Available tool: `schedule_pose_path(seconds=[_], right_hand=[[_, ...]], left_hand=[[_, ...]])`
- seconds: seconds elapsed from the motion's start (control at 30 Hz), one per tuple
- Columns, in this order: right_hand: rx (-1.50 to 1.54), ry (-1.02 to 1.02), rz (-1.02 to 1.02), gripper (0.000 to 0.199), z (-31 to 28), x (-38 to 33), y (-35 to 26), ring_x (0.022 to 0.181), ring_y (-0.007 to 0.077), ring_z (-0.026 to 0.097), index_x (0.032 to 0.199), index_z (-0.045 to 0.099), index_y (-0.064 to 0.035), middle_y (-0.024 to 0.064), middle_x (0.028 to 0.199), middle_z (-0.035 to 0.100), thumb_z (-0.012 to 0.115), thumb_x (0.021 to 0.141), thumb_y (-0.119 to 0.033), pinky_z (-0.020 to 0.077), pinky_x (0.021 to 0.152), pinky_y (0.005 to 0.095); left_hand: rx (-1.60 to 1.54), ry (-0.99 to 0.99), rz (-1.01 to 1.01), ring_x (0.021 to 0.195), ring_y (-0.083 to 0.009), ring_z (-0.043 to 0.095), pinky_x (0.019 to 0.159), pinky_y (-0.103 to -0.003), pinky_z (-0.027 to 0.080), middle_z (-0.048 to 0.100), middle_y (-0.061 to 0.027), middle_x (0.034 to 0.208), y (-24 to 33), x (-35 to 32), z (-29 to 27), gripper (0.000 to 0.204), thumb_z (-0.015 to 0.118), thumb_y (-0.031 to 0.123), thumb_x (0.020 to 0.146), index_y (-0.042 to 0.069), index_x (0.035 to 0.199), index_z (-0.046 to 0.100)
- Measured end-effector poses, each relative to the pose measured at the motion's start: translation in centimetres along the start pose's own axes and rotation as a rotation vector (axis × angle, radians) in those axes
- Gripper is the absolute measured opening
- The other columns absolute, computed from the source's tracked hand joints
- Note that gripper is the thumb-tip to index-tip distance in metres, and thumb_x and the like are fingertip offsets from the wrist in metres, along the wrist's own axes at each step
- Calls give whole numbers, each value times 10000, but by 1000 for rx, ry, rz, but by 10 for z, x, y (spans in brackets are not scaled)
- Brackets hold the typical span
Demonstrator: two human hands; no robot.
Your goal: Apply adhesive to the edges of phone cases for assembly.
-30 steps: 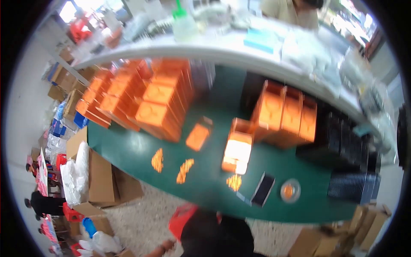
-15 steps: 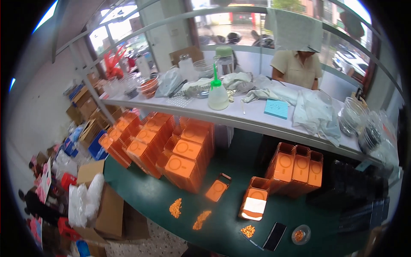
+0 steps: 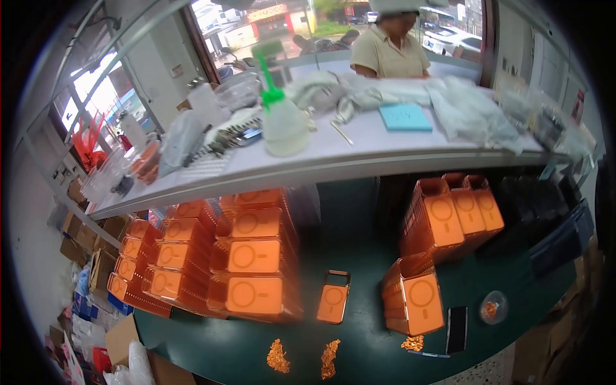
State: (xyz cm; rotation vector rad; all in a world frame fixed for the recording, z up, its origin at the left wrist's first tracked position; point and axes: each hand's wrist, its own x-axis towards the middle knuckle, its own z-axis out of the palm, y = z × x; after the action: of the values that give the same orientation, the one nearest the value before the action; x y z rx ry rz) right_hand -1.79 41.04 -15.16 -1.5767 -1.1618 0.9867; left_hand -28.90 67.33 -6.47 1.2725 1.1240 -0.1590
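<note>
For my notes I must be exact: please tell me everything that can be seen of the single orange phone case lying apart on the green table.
The orange phone case looks like plastic: a flat rectangle with rounded corners, its panel marked with a darker ring and a short bar below. At its far end, an orange rim frames a dark opening. It lies flat on the green table, below the picture's middle, its far end turned slightly right. Only the table touches it.

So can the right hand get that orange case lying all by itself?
Probably yes: nothing lies on the lone orange case, and bare green table separates it from the orange stacks on both sides. But the right hand is out of view, so I can't be sure.
</note>
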Motion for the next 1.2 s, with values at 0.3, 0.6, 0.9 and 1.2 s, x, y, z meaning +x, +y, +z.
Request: schedule_pose_path(seconds=[0.3,0.6,0.9,1.2], right_hand=[[95,105,2,323,-6,90,114,1070,346,671,1221,687,-94,189,1174,706,608,976,-289,527,906,459],[81,189,74,352,-30,121,207,1119,345,664,1246,690,-101,193,1194,707,616,970,-306,521,945,460],[-218,-7,69,382,-66,142,243,1167,343,657,1272,692,-107,197,1213,708,624,964,-323,516,984,461],[-539,-210,31,412,-61,115,269,1216,341,650,1297,694,-114,201,1233,709,632,958,-340,510,1024,462]], left_hand=[[810,-388,1040,718,-320,602,604,-455,503,612,-101,773,45,106,116,150,770,197,908,79,857,692],[1113,-531,979,769,-289,571,581,-439,453,592,-86,917,37,107,106,260,624,316,879,108,1026,673],[1149,-144,1252,615,-266,537,511,-408,434,498,-60,695,61,103,141,291,793,244,864,135,720,565],[1117,-98,1243,583,-204,575,468,-344,450,508,2,625,50,94,144,383,796,334,875,161,633,555]])
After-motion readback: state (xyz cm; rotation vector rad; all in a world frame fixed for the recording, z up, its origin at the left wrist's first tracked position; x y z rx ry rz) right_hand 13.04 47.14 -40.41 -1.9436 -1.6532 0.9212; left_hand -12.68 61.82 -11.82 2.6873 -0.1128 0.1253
